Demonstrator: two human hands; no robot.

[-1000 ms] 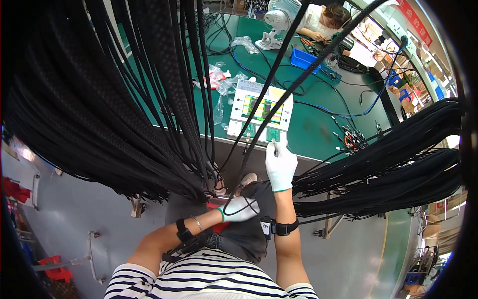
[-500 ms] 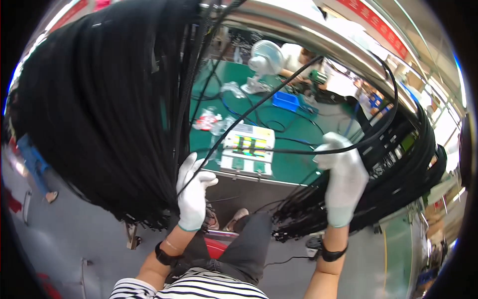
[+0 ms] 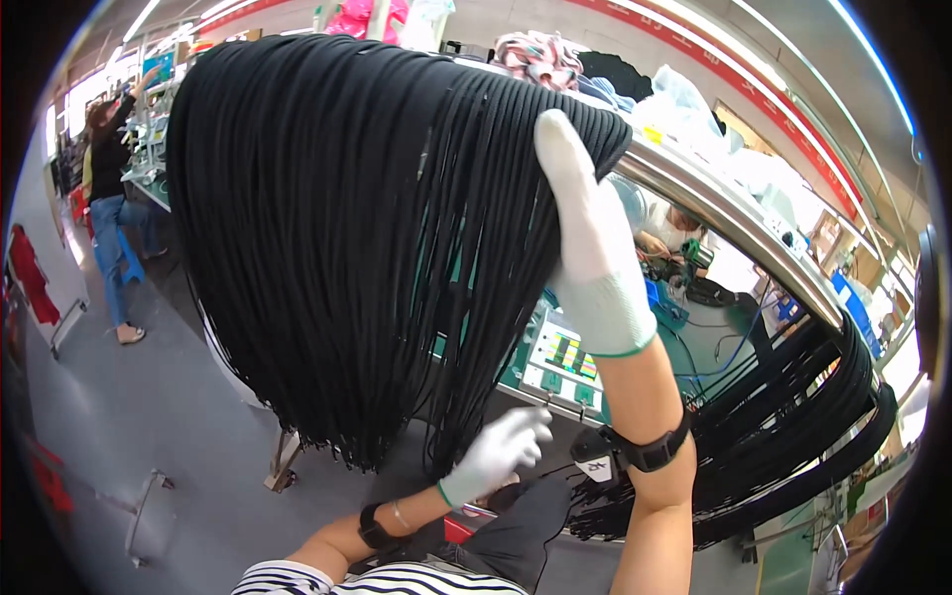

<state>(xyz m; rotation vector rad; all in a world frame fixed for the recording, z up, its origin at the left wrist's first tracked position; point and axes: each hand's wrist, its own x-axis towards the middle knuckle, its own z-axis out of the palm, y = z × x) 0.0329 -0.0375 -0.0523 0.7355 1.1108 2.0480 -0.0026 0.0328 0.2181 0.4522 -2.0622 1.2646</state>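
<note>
A thick row of black braided cables hangs over a metal rail in front of me. My right hand, in a white glove, is raised against the row's right end. Its fingers stretch up along the cables near the rail, seen edge-on, so part of them is hidden. Lower down, beside the cables' loose ends, my left hand is gloved too, its fingers slightly bent and apart, with nothing visible in them. Both wrists wear black straps.
Another bundle of black cables hangs at right. Behind the rail, a white device with a coloured screen stands on a green table, and a person works. Clothes and bags lie above. Another person stands at far left.
The view has swung left and up. The single cable stretched between my hands is no longer seen apart from the row. My right hand has moved up to the rail; my left is lower.
</note>
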